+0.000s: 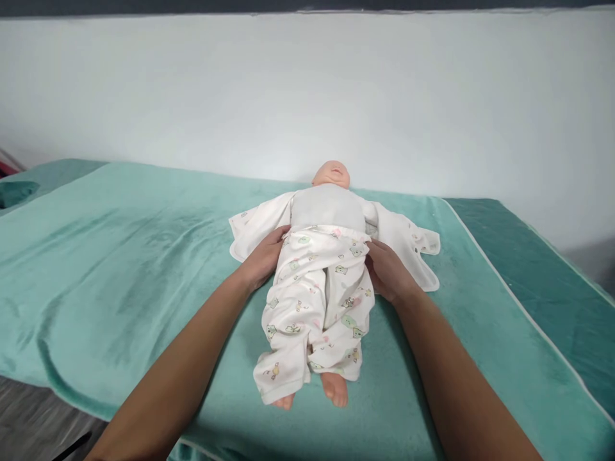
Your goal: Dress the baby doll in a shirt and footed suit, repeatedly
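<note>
A baby doll [330,205] lies on its back on a green blanket [120,256], head toward the wall. It wears white printed trousers [317,301], and an open white printed top [408,240] is spread under it. My left hand [263,256] grips the trousers' waistband at the doll's left side. On the other side my right hand [387,269] holds the waistband too. Both hands have their fingers curled on the cloth. The doll's bare feet [334,387] stick out of the trouser legs.
The blanket covers a bed that stands against a white wall [307,96]. A darker green cover [528,256] shows at the right. The bed's near edge and a strip of floor [29,416] are at the lower left.
</note>
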`<state>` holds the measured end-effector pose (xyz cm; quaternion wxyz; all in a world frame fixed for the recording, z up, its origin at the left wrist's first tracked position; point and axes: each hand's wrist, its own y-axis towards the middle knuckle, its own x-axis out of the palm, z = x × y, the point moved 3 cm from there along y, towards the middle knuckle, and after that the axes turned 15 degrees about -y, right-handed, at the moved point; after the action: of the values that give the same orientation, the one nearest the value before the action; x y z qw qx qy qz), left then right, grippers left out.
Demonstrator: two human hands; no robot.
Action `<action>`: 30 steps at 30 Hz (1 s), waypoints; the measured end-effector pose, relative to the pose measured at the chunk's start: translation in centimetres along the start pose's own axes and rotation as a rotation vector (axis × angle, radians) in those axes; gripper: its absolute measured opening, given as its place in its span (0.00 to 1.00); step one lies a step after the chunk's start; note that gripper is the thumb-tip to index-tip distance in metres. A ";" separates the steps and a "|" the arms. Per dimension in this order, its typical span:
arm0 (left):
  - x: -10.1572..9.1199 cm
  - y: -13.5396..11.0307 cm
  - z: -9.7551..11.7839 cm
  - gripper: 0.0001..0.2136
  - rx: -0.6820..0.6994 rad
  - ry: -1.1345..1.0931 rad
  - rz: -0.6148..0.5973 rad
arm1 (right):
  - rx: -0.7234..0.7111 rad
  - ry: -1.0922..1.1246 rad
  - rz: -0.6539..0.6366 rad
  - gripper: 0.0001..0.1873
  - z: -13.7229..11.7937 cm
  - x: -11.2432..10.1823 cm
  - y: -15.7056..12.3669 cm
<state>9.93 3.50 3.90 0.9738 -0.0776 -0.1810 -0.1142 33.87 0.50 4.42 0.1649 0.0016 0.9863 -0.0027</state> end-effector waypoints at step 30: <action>0.5 -1.2 0.6 0.16 -0.039 -0.034 0.137 | 0.079 0.213 -0.212 0.22 -0.3 -1.7 -1.4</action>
<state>9.94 2.35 4.76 0.9743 -0.1109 -0.1896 -0.0493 35.42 -0.89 5.26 0.0581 -0.0959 0.9919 -0.0590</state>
